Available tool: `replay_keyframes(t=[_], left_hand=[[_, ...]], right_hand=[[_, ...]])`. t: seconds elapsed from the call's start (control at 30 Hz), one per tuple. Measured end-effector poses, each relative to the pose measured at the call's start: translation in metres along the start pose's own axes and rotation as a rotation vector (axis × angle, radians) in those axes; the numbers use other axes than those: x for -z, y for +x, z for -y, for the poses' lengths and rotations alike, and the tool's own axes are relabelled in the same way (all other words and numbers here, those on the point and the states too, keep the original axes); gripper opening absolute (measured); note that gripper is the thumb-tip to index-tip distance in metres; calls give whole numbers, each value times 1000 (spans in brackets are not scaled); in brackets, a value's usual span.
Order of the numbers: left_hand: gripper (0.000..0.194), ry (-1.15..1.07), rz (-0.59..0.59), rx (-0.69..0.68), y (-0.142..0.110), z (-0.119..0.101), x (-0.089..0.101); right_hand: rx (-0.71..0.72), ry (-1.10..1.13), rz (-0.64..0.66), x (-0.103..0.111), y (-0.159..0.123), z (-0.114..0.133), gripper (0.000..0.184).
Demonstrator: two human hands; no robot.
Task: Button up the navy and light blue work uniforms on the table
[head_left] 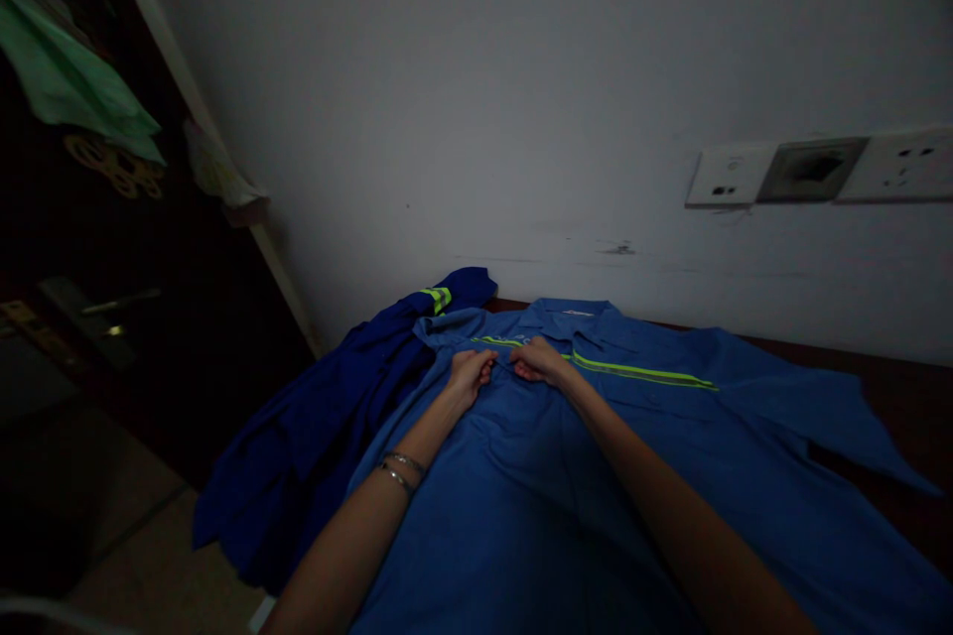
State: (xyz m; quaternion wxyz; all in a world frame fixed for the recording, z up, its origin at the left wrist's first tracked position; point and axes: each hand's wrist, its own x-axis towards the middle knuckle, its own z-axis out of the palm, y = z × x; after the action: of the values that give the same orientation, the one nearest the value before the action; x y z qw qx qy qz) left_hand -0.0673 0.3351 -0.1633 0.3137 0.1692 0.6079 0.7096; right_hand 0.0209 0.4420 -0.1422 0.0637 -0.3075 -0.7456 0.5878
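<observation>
Blue shirt: collar to 12 o'clock, long axis 12 to 6.
Left hand: I pinch chest cloth.
Right hand: pinches also.
Darker garment: at 9 o'clock.

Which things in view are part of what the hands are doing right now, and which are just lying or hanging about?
In use:
- blue shirt, spread out
- left hand and right hand, both gripping its chest

Apparently just about:
- dark blue garment, beside the shirt, untouched
- green cloth, hanging by the door
- wall sockets
</observation>
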Motion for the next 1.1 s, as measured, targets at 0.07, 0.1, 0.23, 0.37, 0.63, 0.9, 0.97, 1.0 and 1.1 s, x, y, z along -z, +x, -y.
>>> replay_keyframes(t=[0.07,0.1,0.23,0.37,0.63,0.9,0.97,1.0,1.1], left_hand=[[22,16,23,-12,-1,0,-1],[22,24,37,-14,-2,0,-1],[25,28,65,-4,-5,-1,-3],[26,-9,107,-21,-6,-5,-2],[23,-95,223,-5,-4,-11,3],[21,153,132,-86,-3,-14,4],[25,279,74,-127,-2,-13,3],[27,332,52,-156,-1,-13,3],[29,403,34,-255,2,-11,4]], right_hand=[[-36,8,-39,-2,0,1,18],[-50,10,-57,-3,0,2,18],[-65,10,-108,-7,2,3,19],[4,11,-149,-8,3,5,14],[205,-180,-142,-2,-7,11,18],[443,-699,-383,-17,-12,4,20],[451,-802,-395,-20,-14,3,22],[445,-845,-389,-22,-16,2,24],[420,-938,-382,-23,-20,2,27]])
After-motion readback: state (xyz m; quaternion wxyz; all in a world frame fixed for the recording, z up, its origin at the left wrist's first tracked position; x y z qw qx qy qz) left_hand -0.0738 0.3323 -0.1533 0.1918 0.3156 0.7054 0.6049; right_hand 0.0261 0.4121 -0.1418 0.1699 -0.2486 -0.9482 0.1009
